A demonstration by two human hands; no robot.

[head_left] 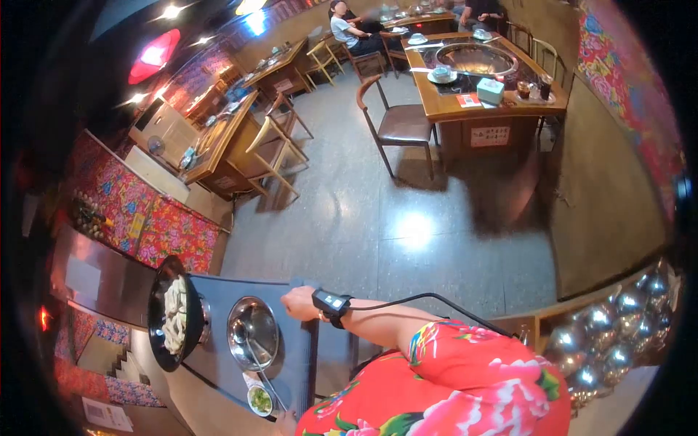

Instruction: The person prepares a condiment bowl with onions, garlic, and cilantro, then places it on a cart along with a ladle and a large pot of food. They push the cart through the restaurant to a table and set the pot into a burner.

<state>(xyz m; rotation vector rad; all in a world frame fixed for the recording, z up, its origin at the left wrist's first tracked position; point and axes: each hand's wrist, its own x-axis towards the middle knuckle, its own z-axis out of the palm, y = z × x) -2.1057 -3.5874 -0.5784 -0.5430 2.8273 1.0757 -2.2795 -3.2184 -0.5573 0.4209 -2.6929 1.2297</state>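
My right hand [299, 302], with a black device strapped on its wrist, is closed on the edge of a grey-topped serving cart [218, 289]. At the bottom of the view, my left hand [286, 422] shows only in part beside the cart's other corner, its fingers hard to make out. A wide black bowl [195, 320] stands at the cart's far end, heaped with pale, dumpling-like pieces [175, 316]. Nearer me is a steel bowl [240, 320] with a long-handled ladle [267, 381] resting in it. A small bowl of chopped greens [259, 400] sits close by.
A dining table [436, 109] with a round grill and a chair [400, 123] stand ahead to the right. More tables [225, 149] and chairs line the left. A seated person [349, 33] is at the back. Shiny metal balls [596, 341] fill a ledge at right.
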